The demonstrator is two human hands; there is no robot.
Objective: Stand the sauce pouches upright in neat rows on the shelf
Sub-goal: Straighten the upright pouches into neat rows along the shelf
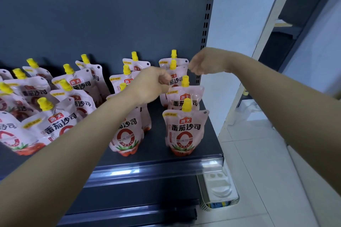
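Reaching over the shelf (156, 134), the left hand (155, 84) and right hand (202, 62) are being held with fingers curled, one on either side of a rear pouch (175, 79). Whether its edges are being pinched cannot be told. Sauce pouches (186, 131) are standing upright below and beyond both hands, while those to the left of the left forearm are leaning in loose rows. The front pouches are being overhung by the forearms, so they could probably be toppled by a lowered wrist.
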